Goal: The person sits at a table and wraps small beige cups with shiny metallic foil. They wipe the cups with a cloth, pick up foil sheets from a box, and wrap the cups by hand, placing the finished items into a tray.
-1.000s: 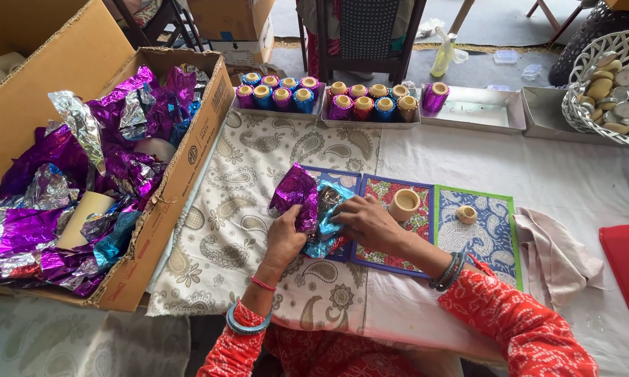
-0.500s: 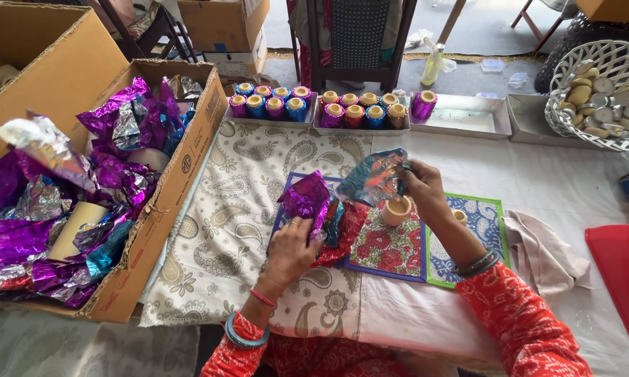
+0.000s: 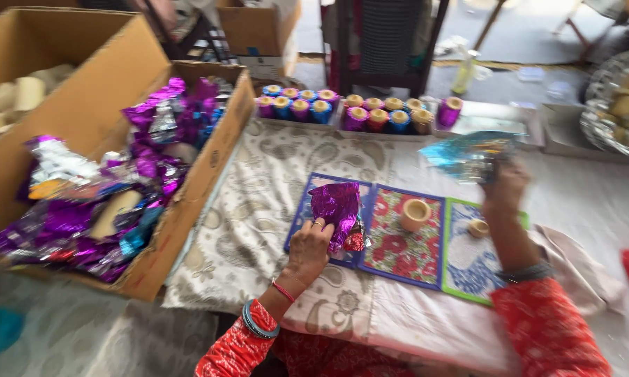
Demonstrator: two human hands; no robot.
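box of foil scraps (image 3: 112, 202) at 9 o'clock; row of wrapped candles (image 3: 356, 112) at 12; patterned mats (image 3: 405, 237) centre on worktop (image 3: 593, 202); basket (image 3: 618, 105) at 2.

Cardboard box (image 3: 210, 150) of crumpled purple foil scraps (image 3: 84, 209) at left; foil-wrapped cups (image 3: 356, 112) in row behind; white basket (image 3: 618, 105) far right.

patterned cloth (image 3: 258, 202), three printed mats (image 3: 405, 241)

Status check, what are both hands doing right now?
Left hand pressing purple foil on the mat. Right hand raised, gripping blue foil sheet. Bare cup sits between them, unobstructed.
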